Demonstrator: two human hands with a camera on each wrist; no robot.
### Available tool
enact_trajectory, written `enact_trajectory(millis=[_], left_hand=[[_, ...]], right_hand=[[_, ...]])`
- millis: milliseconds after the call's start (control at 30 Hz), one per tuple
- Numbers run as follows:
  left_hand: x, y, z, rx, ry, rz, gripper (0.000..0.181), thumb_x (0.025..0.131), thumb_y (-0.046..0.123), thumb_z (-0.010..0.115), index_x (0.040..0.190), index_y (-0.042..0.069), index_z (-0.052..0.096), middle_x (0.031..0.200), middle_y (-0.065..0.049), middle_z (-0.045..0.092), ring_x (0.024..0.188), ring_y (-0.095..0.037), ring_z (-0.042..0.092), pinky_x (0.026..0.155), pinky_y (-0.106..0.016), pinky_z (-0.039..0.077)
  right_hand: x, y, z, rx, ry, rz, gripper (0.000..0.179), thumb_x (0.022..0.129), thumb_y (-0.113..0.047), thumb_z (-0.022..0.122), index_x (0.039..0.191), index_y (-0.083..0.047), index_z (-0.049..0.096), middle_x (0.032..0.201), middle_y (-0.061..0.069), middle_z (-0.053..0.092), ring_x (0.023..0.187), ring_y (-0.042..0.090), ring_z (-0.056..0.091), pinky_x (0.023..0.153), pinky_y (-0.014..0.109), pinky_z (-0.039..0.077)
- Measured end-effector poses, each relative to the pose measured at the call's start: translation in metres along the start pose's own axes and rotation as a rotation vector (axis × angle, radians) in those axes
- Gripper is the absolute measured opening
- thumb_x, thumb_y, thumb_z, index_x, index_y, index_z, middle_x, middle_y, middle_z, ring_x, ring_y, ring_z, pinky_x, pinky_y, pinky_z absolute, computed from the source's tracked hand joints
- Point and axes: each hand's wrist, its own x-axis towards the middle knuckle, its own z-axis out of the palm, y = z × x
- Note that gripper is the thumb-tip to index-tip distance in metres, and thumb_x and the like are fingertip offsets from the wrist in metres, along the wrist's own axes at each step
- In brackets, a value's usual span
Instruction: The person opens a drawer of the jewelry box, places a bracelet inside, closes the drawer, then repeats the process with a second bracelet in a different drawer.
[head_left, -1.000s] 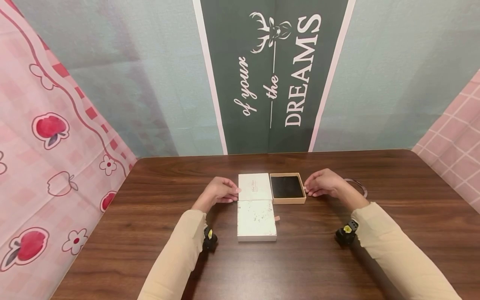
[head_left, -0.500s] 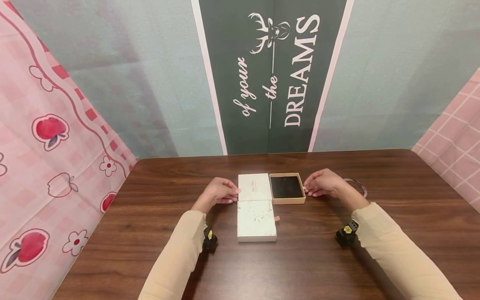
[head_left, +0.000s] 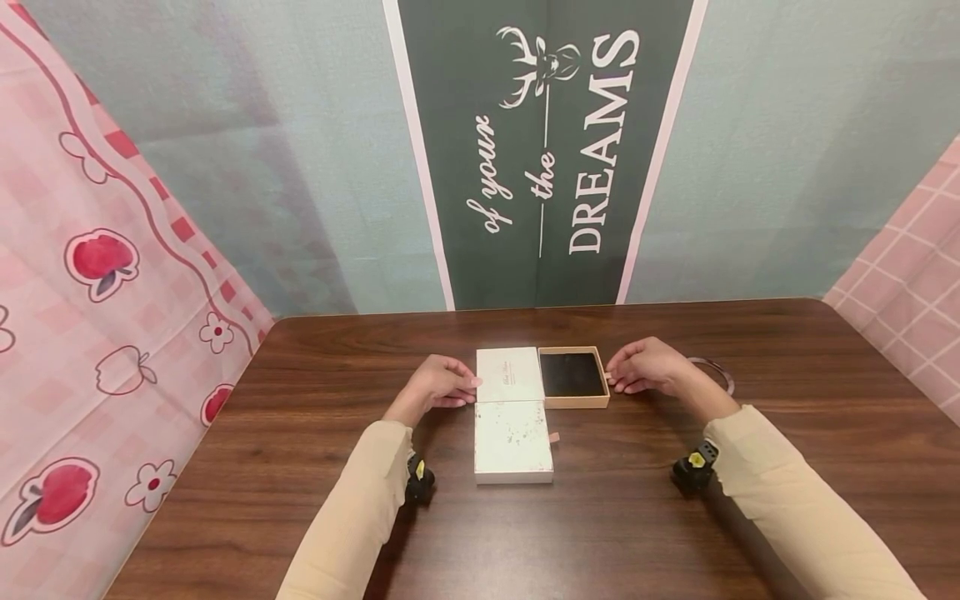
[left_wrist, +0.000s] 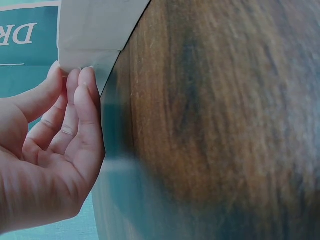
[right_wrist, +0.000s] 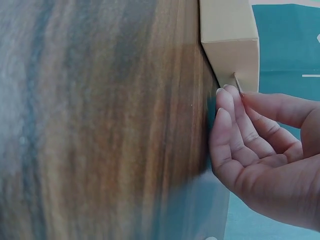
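Note:
A white drawer-box sleeve (head_left: 508, 373) with small pink lettering lies on the table. Its left end is held by my left hand (head_left: 444, 380), thumb at the upper edge and fingers at the side (left_wrist: 65, 130). Against the sleeve's right side sits its tan drawer (head_left: 602, 402), lined in black. My right hand (head_left: 647, 367) pinches a short ribbon tab (right_wrist: 239, 84) on the drawer's outer end between thumb and fingers. Directly in front of the sleeve is a second white box (head_left: 513, 440) with a speckled top, a pink tab (head_left: 554, 437) sticking out at its right.
A thin, curved band (head_left: 718, 372) lies on the brown wooden table (head_left: 615, 517), partly behind my right wrist. Printed cloth (head_left: 536, 283) hangs along the table's back edge, and pink patterned cloth (head_left: 172, 333) hangs at the left.
The drawer has shifted very slightly left towards the sleeve, with the right hand on its tab. The left hand, sleeve and front box look unchanged.

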Motion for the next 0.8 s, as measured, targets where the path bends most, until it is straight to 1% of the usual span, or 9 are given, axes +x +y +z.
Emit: enact_trajectory(millis=[167, 467, 633, 800], left_hand=[[0.000, 0.000, 0.000, -0.002, 0.005, -0.003, 0.012, 0.079, 0.006, 0.070, 0.086, -0.001, 0.063, 0.071, -0.010, 0.064, 0.060, -0.017, 0.062, 0.057, -0.025, 0.053], [0.002, -0.001, 0.001, -0.032, -0.009, 0.001, 0.011, 0.080, 0.004, 0.069, 0.085, -0.003, 0.061, 0.071, -0.011, 0.063, 0.060, -0.016, 0.062, 0.060, -0.026, 0.054], [0.002, -0.001, 0.000, -0.036, -0.009, -0.003, 0.013, 0.080, 0.005, 0.069, 0.086, -0.003, 0.062, 0.073, -0.011, 0.063, 0.060, -0.015, 0.062, 0.060, -0.026, 0.054], [0.001, 0.000, -0.001, -0.040, -0.009, -0.010, 0.014, 0.079, 0.005, 0.070, 0.087, -0.003, 0.062, 0.074, -0.012, 0.062, 0.060, -0.016, 0.062, 0.061, -0.027, 0.054]], right_hand=[[-0.004, -0.004, -0.001, 0.009, -0.022, -0.023, 0.018, 0.087, 0.003, 0.053, 0.101, 0.015, 0.056, 0.078, 0.012, 0.064, 0.065, 0.018, 0.062, 0.064, 0.032, 0.055], [-0.011, -0.013, -0.009, -0.007, -0.020, -0.051, 0.025, 0.088, 0.002, 0.053, 0.106, 0.019, 0.050, 0.082, 0.013, 0.064, 0.068, 0.018, 0.062, 0.069, 0.035, 0.054], [-0.015, -0.019, -0.017, -0.011, -0.015, -0.070, 0.024, 0.088, 0.002, 0.052, 0.105, 0.019, 0.051, 0.080, 0.012, 0.064, 0.068, 0.018, 0.062, 0.069, 0.035, 0.054], [-0.021, -0.024, -0.027, -0.043, 0.000, -0.075, 0.023, 0.090, 0.001, 0.050, 0.105, 0.017, 0.051, 0.082, 0.012, 0.065, 0.072, 0.018, 0.063, 0.071, 0.035, 0.054]])
